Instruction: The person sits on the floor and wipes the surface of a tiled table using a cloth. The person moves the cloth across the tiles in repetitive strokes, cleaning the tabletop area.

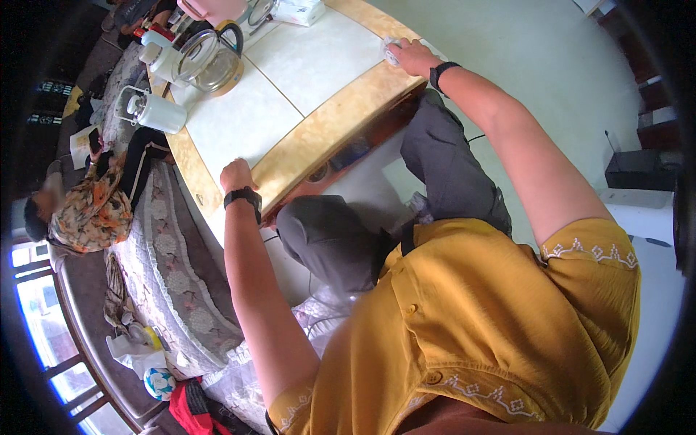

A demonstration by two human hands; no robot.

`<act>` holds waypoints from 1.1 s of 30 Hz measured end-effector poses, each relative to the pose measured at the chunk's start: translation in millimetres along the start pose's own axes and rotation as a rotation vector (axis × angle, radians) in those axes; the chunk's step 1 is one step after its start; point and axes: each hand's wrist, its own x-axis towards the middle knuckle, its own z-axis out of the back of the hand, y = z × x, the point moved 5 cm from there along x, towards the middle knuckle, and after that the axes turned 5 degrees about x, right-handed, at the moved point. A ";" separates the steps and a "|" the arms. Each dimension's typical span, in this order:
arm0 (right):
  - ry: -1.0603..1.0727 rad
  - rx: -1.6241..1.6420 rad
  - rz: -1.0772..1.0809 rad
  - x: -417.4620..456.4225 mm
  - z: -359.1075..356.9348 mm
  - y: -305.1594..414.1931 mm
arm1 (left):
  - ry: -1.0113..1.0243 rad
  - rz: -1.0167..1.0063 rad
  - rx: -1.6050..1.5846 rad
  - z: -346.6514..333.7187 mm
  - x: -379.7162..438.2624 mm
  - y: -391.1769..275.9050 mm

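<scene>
My right hand (414, 57) presses a crumpled white cloth or paper wipe (391, 51) onto the far right corner of the table (337, 117), which has a white tiled top and a yellow marbled border. Curled closed, my left hand (237, 175) rests on the near left part of that border, with nothing visible in it. Both wrists wear dark bands. Beyond my left hand, near the left edge, stand a white canister with a wire handle (160, 113) and a glass kettle (209, 65) with a black handle.
A white bottle (161, 61), a pink container (215, 8) and a tissue pack (298, 11) stand on the far side. A person (92, 212) sits on the covered sofa (174, 283) at left, holding a phone. A ball (159, 384) lies there. Another person is partly visible at the top left.
</scene>
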 end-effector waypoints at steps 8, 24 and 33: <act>-0.030 0.041 0.100 -25.0 2.7 41.8 | 0.026 0.003 -0.049 -11.4 5.2 6.6; -0.169 0.053 0.436 -67.2 6.7 172.1 | 0.063 0.063 -0.184 -20.7 13.7 9.6; -0.125 0.190 0.593 -71.9 19.5 217.0 | -0.005 -0.012 -0.004 -10.9 7.2 1.7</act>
